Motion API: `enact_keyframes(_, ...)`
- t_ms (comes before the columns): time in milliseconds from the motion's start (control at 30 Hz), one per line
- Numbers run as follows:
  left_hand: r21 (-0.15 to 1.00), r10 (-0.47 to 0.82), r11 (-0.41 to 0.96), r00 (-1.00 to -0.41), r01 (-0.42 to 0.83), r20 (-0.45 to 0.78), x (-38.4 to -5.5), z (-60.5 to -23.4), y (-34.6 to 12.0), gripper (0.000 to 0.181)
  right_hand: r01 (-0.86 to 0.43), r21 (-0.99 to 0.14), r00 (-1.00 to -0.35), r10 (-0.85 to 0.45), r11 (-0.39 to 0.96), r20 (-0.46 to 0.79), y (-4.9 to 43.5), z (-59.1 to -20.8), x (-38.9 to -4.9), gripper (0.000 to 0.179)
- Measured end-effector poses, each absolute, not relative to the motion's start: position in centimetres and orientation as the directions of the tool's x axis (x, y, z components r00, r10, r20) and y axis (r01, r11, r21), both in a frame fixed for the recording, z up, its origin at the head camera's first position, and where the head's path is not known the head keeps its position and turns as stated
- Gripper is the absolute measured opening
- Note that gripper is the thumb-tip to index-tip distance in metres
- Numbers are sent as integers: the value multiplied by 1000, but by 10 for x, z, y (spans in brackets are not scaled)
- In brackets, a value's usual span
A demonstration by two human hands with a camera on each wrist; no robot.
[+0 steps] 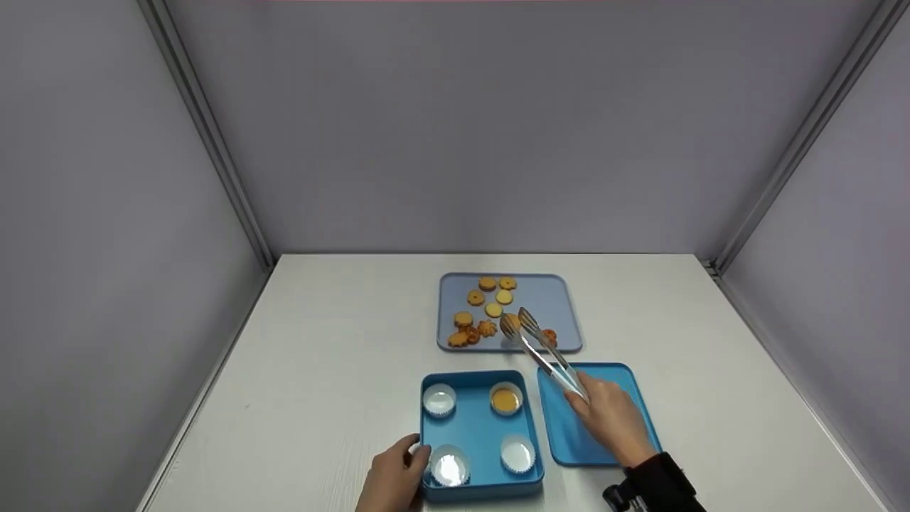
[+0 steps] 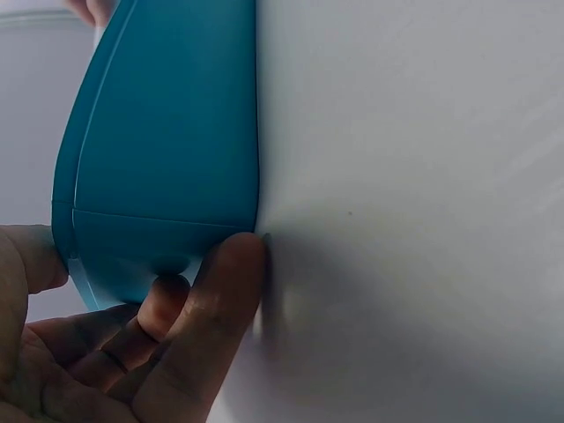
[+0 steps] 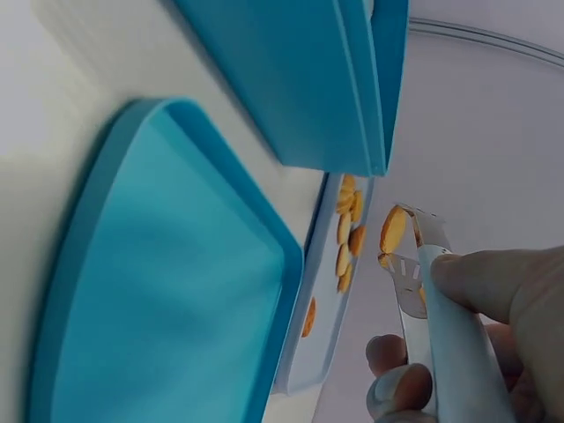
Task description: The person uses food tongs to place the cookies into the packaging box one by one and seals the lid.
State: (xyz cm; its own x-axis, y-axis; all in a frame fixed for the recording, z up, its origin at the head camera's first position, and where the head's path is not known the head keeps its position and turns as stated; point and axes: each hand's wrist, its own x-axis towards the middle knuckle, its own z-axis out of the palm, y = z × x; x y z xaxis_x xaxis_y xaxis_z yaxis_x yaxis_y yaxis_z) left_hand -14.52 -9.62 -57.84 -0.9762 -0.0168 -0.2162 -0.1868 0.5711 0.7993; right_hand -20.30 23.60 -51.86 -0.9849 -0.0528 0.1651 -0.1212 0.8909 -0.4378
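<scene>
My left hand point(image 1: 393, 473) holds the near left corner of a deep blue box point(image 1: 475, 427), thumb point(image 2: 33, 256) at its rim and fingers point(image 2: 203, 326) against its lower side. A paper cup stands in each corner of the box; the far right cup point(image 1: 522, 400) contains a yellow-orange cookie point(image 1: 505, 400). My right hand point(image 1: 611, 416) grips metal tongs point(image 1: 554, 364), raised over the front of a grey-blue tray point(image 1: 561, 309). Between the tong tips is a round golden cookie point(image 3: 393, 229). Round, flower-shaped and ring-shaped cookies point(image 1: 487, 328) lie on the tray.
A flat blue tray or lid point(image 1: 576, 441) lies right of the box, partly under my right hand. All stand on a white table point(image 1: 341, 341), with grey panels point(image 1: 483, 142) behind and at both sides.
</scene>
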Motion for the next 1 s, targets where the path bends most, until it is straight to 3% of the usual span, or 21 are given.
enact_keyframes(267,795,-20,577,-977,-187,-215,-146,-579,-96,47,-138,-479,-977,-41,867,207,227,-520,-176,42)
enact_keyframes(500,789,-23,583,-975,-192,-220,-146,-579,-96,47,-170,-514,-968,-45,841,246,218,-523,-158,41)
enact_keyframes(767,788,-35,583,-976,-195,-216,-146,-580,-95,47,-121,-535,-984,-31,836,176,208,-518,-143,44)
enact_keyframes(1000,793,-32,574,-973,-205,-229,-145,-580,-96,48,-194,-496,-969,-87,847,230,199,-517,-132,44)
